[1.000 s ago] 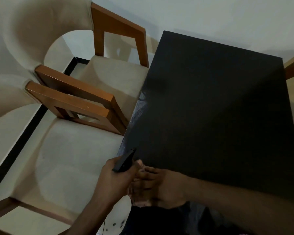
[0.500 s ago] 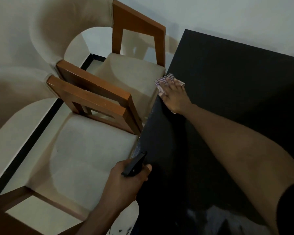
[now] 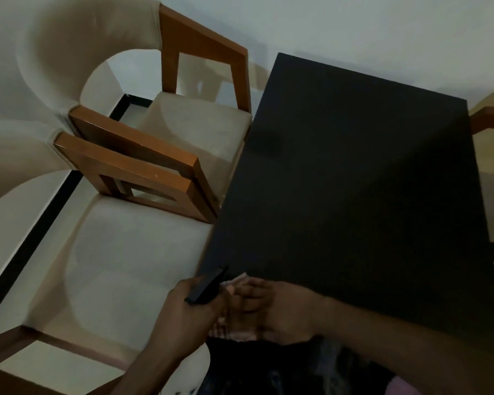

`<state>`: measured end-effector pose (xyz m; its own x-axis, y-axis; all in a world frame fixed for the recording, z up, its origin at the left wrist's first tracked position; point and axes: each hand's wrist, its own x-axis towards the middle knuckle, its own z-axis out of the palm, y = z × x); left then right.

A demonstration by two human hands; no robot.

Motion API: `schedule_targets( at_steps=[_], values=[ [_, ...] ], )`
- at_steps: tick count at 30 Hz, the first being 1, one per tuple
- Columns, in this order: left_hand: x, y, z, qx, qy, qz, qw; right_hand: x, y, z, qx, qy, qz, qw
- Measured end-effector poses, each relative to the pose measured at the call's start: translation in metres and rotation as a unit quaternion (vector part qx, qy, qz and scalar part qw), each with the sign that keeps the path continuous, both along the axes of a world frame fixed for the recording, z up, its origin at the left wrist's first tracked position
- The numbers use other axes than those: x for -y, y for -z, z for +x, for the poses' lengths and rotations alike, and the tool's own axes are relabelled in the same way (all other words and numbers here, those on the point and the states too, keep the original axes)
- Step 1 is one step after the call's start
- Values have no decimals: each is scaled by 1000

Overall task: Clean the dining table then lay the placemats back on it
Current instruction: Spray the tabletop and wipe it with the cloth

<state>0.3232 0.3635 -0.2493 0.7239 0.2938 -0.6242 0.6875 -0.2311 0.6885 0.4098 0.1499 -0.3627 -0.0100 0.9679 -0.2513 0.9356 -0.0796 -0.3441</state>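
The black dining table (image 3: 354, 172) fills the right half of the head view. At its near left corner my right hand (image 3: 271, 309) presses a pale checked cloth (image 3: 234, 332) flat on the tabletop; the cloth shows only at the fingertips and under the palm. Just to its left, my left hand (image 3: 188, 312) is shut around a small flat black object (image 3: 207, 285), which tilts up over the table's edge. No placemat is in view.
Two wooden armchairs with cream cushions stand side by side along the table's left edge: the near chair (image 3: 120, 266) and the far chair (image 3: 200, 124). Part of another chair (image 3: 491, 129) shows at the right. A pale wall lies beyond the table.
My right hand has swept the cloth back along the table's left edge, from the far left side to the near corner beside my left hand. The left hand kept its grip and place.
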Motion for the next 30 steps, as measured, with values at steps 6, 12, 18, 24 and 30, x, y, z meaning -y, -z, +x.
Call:
schedule_targets(
  at_steps=[6, 12, 18, 24, 30],
  values=[
    [3, -9, -26, -14, 34, -3, 999, 62, -2, 112, 64, 311, -26, 948],
    [19, -17, -52, -22, 53, -22, 998, -17, -7, 88, 2, 513, -59, 856],
    [34, -27, -63, -2, 75, -37, 997, -41, -12, -114, -28, 344, -30, 938],
    [54, -30, -62, 20, 159, -52, 986, 46, -12, -172, 0, 287, -26, 958],
    [76, -11, -71, 29, 221, -26, 975, 117, -20, -35, -17, 601, -185, 777]
  ],
)
